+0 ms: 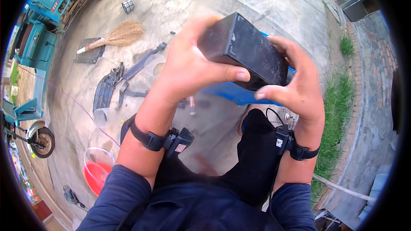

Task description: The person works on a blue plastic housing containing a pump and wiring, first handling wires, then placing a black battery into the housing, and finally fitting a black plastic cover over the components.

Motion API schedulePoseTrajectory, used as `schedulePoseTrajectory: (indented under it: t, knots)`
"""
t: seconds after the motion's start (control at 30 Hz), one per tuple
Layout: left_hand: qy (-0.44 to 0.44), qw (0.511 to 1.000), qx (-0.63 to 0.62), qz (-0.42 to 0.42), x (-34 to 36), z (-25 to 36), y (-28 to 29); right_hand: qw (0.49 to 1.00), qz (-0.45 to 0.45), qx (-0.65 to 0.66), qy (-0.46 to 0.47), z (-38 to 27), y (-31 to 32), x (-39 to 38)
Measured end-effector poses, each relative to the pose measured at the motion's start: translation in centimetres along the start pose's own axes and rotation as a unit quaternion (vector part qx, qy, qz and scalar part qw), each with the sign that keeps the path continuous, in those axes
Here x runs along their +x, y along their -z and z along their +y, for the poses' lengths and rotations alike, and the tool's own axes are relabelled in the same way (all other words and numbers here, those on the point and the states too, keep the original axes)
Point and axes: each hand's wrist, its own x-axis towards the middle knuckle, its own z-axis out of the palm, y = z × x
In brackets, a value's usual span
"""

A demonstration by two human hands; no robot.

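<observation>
A black rectangular box (246,49) is held up close in front of me, tilted, with both hands around it. My left hand (188,64) wraps its left end, thumb pressed along the near face. My right hand (297,85) cups its right end from below and behind. Both wrists wear black straps with small devices. A blue flat object (231,93) lies on the concrete just beneath the box, mostly hidden by my hands.
On the concrete floor (214,0) lie a straw broom (120,36), a black grate (87,53), dark machine parts (111,87), a clear plastic cup (101,116) and a red basin (96,173). A blue vehicle (40,30) stands left. Grass (338,107) and brick paving run right.
</observation>
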Motion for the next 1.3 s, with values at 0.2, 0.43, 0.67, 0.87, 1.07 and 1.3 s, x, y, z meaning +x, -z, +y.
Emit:
schedulePoseTrajectory:
  t: [0.2,0.43,0.67,0.87,1.07,1.3]
  knots:
    - [-0.033,0.995,0.099,-0.001,0.6,0.6,-0.7,1.000,0.001,-0.015,-0.018,-0.9,-1.6,1.3]
    - [0.054,0.991,-0.028,-0.117,1.0,-1.4,0.8,0.987,0.041,0.104,-0.112,1.1,0.8,1.0]
    - [0.069,0.997,0.045,-0.005,2.0,-3.9,2.5,0.991,-0.010,0.031,-0.130,2.1,3.3,2.4]
    - [0.094,0.992,0.076,0.021,1.9,-4.3,2.3,0.984,-0.075,-0.117,-0.112,2.6,1.9,2.6]
    - [0.096,0.989,0.110,0.037,1.7,-5.0,2.2,0.973,-0.069,-0.206,-0.082,3.0,0.0,2.7]
    - [0.041,0.992,0.100,0.066,1.5,-6.2,2.3,0.962,-0.122,-0.229,-0.083,2.9,-0.7,3.1]
